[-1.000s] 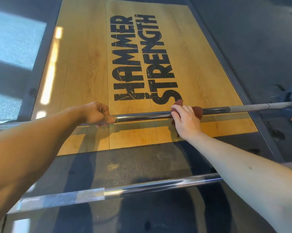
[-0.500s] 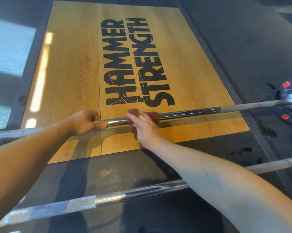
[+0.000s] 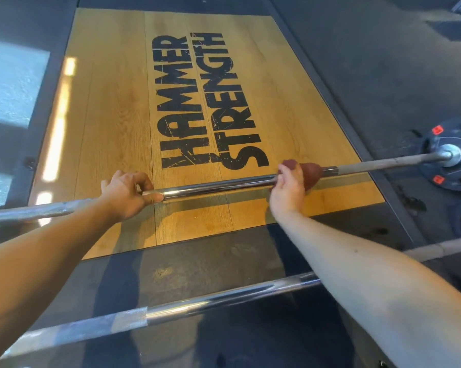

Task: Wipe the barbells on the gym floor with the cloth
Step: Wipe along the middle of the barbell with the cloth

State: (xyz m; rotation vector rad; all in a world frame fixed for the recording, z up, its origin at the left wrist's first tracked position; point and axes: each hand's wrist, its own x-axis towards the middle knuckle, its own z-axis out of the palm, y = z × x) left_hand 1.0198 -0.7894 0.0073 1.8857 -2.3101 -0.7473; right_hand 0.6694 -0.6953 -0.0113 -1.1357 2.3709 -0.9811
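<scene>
Cloth (image 3: 311,172), centre right: reddish-brown, plain. Far barbell (image 3: 218,186): mirror chrome at mid-frame, matte grey knurling toward both ends. Near barbell (image 3: 210,303), lower frame: chrome, one knurled grey band. Platform (image 3: 112,102): honey-yellow wood grain, scuffed black lettering. Weight plate (image 3: 431,144), right edge: black, orange-red labels. Floor (image 3: 370,62): dark grey.

The right hand (image 3: 287,187), gripping the cloth (image 3: 311,172) round the bar (image 3: 218,184), has slid right along it. Half a second ago it sat below the middle of the floor logo (image 3: 205,102); now it is just past the logo's right edge.
</scene>
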